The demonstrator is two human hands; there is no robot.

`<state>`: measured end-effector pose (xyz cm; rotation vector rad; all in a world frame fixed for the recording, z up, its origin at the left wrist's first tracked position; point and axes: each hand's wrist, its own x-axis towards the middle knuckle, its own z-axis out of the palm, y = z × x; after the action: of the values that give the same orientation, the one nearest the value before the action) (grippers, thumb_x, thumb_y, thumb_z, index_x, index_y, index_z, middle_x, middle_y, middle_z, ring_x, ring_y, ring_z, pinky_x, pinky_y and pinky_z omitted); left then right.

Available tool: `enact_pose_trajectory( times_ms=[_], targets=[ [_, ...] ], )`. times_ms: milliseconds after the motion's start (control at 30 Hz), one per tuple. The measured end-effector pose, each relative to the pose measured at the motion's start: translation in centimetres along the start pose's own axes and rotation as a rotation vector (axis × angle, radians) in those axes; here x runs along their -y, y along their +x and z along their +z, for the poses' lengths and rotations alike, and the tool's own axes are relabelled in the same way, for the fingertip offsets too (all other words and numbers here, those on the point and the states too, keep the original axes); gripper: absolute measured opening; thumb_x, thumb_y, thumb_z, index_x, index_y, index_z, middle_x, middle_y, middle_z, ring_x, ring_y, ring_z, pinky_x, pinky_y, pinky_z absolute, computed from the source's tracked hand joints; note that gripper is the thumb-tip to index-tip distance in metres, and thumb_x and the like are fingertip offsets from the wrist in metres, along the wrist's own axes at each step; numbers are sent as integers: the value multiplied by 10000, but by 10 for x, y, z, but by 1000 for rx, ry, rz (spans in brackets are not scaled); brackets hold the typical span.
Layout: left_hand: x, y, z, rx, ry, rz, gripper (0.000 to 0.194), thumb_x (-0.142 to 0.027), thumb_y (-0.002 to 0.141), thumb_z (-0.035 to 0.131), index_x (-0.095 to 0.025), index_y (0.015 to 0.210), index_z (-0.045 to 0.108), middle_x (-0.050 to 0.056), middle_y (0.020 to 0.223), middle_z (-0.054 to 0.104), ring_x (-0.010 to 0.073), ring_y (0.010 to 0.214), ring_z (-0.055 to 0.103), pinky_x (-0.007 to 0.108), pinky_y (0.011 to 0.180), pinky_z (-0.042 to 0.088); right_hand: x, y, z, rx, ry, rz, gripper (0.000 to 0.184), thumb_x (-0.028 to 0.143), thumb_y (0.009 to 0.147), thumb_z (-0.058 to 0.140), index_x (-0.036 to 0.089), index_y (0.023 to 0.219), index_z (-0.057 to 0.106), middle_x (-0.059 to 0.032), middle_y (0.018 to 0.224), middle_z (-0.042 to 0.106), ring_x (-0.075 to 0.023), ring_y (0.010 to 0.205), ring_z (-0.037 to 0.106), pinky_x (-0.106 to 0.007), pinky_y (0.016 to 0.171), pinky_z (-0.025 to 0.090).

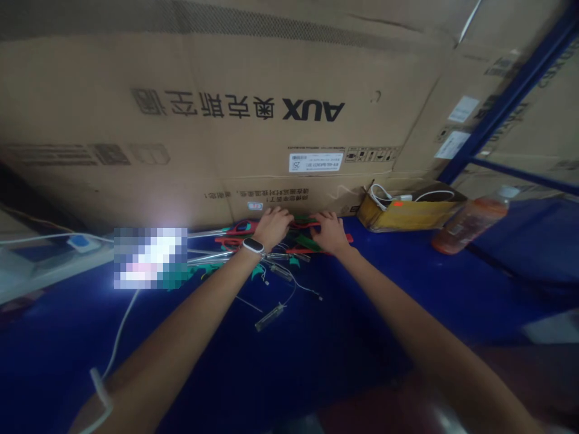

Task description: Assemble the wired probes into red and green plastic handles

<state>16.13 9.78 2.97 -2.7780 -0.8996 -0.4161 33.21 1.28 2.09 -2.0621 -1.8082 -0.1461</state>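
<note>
My left hand [274,228], with a smart band [253,246] at the wrist, reaches over a heap of lighter parts at the foot of a carton. Its fingers curl down, and what lies under them is hidden. Beside it a red lighter handle [242,228] carries a long metal tube [208,233]. My right hand [331,234] has thumb and fingers bent around a thin red handle piece [304,225], with a green strip [312,242] below. Green triggers [257,272] and clear fuel tanks with wires lie nearer; one tank [269,317] rests apart from the heap.
A large upright carton [217,144] walls off the back of the blue table surface [325,343]. At right stand a yellow-taped box [407,216] with cables and a tilted bottle [474,220]. A white cable [118,334] crosses the left side, beside a bright pixelated patch.
</note>
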Motion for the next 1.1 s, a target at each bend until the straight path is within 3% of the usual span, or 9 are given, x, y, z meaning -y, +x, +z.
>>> enact_pose_trajectory(
  times_ms=[100,267,533,633,767,867,933,1000,1100],
  targets=[
    [1,14,7,19,14,16,239,-113,881,582,-161,1090,686,139,1130,698,314,1131,579,437,926,403,-9,21,5,57,-31,-14,393,167,843,590,220,1220,686,-122,1306,644,-336,1214,525,-467,978,415],
    [6,22,13,21,13,18,215,-120,911,544,-155,1064,690,141,1103,706,310,1095,607,439,924,409,-15,33,11,89,-23,-52,294,114,823,600,212,1071,724,-107,1203,695,-295,1148,592,-418,957,427],
    [20,7,7,-48,-12,-6,210,-165,915,585,-187,1093,694,118,1093,696,312,1112,603,449,946,436,-7,23,5,-1,61,-137,206,146,867,583,219,1022,696,-87,1151,712,-274,1105,625,-416,939,431],
    [23,-4,-1,-126,-93,10,184,-172,927,587,-207,1060,709,87,1071,704,278,1063,632,423,920,474,-3,9,-1,-95,150,-203,189,149,882,574,221,1008,695,-75,1106,715,-262,1079,630,-414,942,428],
    [24,-39,-17,-340,-345,40,186,-204,972,562,-214,1060,725,59,1075,703,195,944,676,339,834,541,12,-21,-9,-238,325,-305,155,178,894,583,231,985,697,-68,1015,706,-253,1001,631,-409,909,459],
    [25,-85,-29,-446,-430,105,212,-211,1003,526,-208,1093,718,67,1098,692,159,916,687,307,816,568,33,-46,-11,-292,467,-391,233,216,901,592,247,1122,657,-83,1130,665,-247,1101,610,-414,966,474],
    [27,-118,-36,-511,-444,135,220,-183,1004,522,-216,1113,710,66,1101,686,147,942,689,301,840,579,48,-60,-10,-318,494,-408,378,263,857,665,230,1229,607,-116,1244,612,-271,1216,564,-454,1027,446],
    [31,-148,-41,-588,-425,106,217,-157,991,542,-224,1107,713,66,1109,688,144,942,689,295,833,588,63,-69,-8,-280,504,-420,471,306,817,723,227,1261,587,-120,1271,617,-295,1235,564,-495,1045,425],
    [39,-179,-46,-632,-406,81,219,-135,976,562,-233,1110,705,64,1134,686,150,980,687,295,832,596,82,-74,-5,-133,616,-435,389,328,825,727,236,1192,640,-73,1126,723,-262,1054,679,-450,966,494]
  ],
)
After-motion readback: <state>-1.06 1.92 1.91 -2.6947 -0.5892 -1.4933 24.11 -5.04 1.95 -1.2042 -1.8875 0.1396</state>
